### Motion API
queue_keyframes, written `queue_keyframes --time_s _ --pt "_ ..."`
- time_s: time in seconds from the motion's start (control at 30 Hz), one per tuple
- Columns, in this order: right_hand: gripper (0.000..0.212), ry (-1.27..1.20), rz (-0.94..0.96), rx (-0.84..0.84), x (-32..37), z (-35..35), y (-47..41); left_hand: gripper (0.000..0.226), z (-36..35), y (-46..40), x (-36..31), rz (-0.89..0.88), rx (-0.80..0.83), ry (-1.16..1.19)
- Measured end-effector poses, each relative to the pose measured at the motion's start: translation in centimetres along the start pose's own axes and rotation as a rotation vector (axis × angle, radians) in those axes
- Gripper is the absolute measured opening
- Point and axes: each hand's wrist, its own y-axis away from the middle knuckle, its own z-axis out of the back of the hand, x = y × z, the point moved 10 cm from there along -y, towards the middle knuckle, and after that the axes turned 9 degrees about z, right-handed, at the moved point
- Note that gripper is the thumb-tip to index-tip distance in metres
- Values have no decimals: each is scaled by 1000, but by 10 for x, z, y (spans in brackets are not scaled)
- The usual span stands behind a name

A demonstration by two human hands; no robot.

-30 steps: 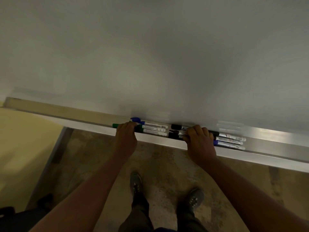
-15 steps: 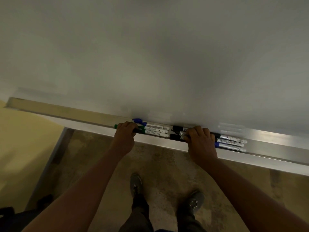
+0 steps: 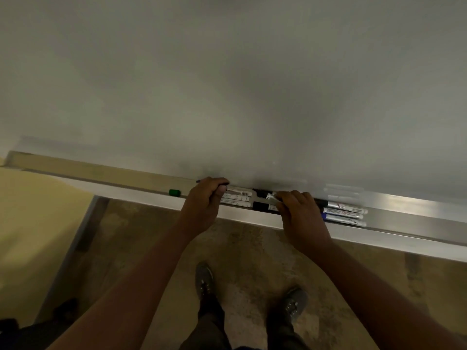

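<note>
Several whiteboard markers lie in two bundles on the metal tray (image 3: pixel 404 223) under a whiteboard (image 3: pixel 227 84). My left hand (image 3: pixel 204 205) grips the left bundle of markers (image 3: pixel 237 198), fingers curled over their cap ends. A green cap (image 3: pixel 174 192) sticks out to the left of that hand. My right hand (image 3: pixel 300 215) grips the right bundle of markers (image 3: pixel 343 213) near its black and blue caps; their white barrels extend to the right.
The tray runs from upper left to lower right across the view. Below it are a worn concrete floor (image 3: pixel 252 248) and my two shoes (image 3: pixel 204 279). A yellow wall (image 3: pixel 32 223) and a grey vertical rail (image 3: pixel 73 243) stand at the left.
My left hand has shifted right and up along the tray, uncovering more of the green cap. The right hand has stayed on its bundle of markers.
</note>
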Motion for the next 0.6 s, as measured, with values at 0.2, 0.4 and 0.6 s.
queue_keyframes --time_s 0.2,0.4,0.6 --pt "31 -143 53 -131 25 41 -2 20 1 -5 -42 -47 9 174" --pt "30 -65 120 -155 41 64 -5 21 1 -6 -61 -55 20 232" --pt "29 -40 123 -112 49 67 -6 25 -11 -4 -75 -50 88 263"
